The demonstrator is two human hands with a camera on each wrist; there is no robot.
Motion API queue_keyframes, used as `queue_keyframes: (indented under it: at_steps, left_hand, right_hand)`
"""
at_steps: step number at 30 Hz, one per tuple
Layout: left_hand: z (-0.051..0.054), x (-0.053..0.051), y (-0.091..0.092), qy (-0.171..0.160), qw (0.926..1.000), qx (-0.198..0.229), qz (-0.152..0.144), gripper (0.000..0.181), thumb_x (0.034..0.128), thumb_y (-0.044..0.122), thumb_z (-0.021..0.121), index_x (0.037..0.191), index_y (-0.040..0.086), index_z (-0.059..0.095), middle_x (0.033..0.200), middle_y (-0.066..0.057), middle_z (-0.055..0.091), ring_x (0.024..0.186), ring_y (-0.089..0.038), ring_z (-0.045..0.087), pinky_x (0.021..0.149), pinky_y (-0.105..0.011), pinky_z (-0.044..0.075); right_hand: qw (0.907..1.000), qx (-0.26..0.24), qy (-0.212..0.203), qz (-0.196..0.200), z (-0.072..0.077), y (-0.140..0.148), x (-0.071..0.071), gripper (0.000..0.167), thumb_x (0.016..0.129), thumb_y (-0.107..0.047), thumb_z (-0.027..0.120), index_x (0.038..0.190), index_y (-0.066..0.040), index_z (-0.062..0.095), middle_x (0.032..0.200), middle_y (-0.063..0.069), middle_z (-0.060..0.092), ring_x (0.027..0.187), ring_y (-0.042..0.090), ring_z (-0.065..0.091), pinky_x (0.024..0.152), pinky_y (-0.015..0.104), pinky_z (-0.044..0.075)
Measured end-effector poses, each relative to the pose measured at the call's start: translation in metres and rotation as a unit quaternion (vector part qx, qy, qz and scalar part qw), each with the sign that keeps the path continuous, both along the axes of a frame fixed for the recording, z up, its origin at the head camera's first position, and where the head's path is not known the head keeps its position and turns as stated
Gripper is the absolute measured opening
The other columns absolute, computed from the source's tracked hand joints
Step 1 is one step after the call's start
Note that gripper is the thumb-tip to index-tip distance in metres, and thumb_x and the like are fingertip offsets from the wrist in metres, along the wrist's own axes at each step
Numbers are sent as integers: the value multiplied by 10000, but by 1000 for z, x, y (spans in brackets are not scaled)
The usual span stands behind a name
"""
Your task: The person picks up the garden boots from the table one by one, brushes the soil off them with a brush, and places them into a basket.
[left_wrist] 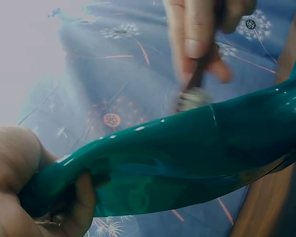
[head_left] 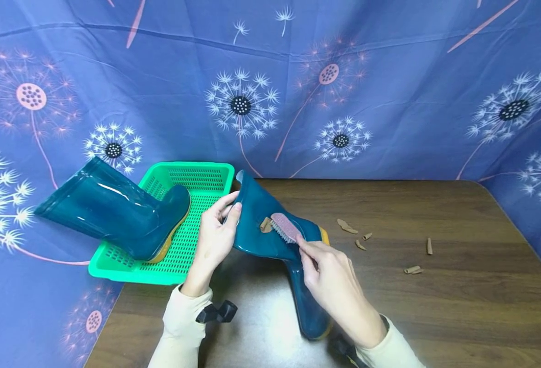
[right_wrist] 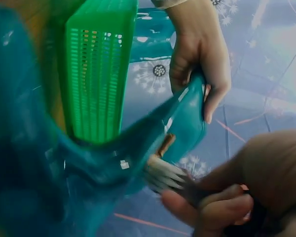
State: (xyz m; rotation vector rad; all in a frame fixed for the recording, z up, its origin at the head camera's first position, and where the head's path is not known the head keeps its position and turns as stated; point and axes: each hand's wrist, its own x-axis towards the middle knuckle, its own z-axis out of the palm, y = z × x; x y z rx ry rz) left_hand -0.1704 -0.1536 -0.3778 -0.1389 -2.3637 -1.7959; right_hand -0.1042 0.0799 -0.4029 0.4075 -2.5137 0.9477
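A teal rubber boot with a yellow sole is tilted over the table, its shaft opening toward the left. My left hand grips the rim of that opening, thumb on one side and fingers on the other, as the left wrist view also shows. In my right hand is a pink-backed scrub brush with pale bristles, set against the boot's shaft. A curled brown flake clings to the shaft beside the bristles. The right wrist view shows the brush blurred near this flake.
At the left a green plastic basket holds a second teal boot, lying tilted with its shaft over the side. Several brown flakes lie scattered on the wooden table to the right. A blue dandelion-print cloth hangs behind.
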Motion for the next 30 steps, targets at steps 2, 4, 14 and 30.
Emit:
queue_keyframes:
  at_steps: [2, 4, 14, 30]
  left_hand:
    - [0, 1, 1, 24, 10000, 26, -27, 409, 1115, 174, 555, 1512, 81, 587, 1281, -164, 771, 1115, -331, 777, 862, -235, 605]
    - [0, 1, 2, 32, 10000, 47, -31, 407, 1115, 172, 555, 1510, 80, 588, 1276, -165, 772, 1098, -333, 781, 854, -238, 613]
    - [-4, 1, 1, -75, 10000, 20, 29, 412, 1116, 189, 556, 1517, 97, 587, 1276, -158, 774, 1102, -328, 784, 888, -322, 635]
    - [-2, 0, 1, 49, 9999, 88, -22, 404, 1114, 192, 559, 1504, 93, 598, 1254, -162, 782, 1054, -333, 793, 821, -253, 623]
  right_hand:
    - [9994, -194, 259, 126, -1, -2, 1, 330, 981, -79, 747, 1310, -101, 772, 1147, 38, 813, 761, 95, 670, 596, 241, 537]
    - [9980, -316, 415, 349, -3, -4, 1, 348, 988, -81, 742, 1335, -103, 756, 1177, 29, 807, 842, 85, 693, 658, 249, 570]
    - [9989, -188, 373, 221, -14, 4, -2, 380, 961, -53, 767, 1335, -118, 760, 1175, 25, 806, 802, 97, 705, 607, 250, 564]
    - [9981, -57, 416, 442, -22, 9, 3, 389, 955, -58, 777, 1343, -85, 750, 1269, 95, 784, 1059, 230, 793, 707, 304, 640]
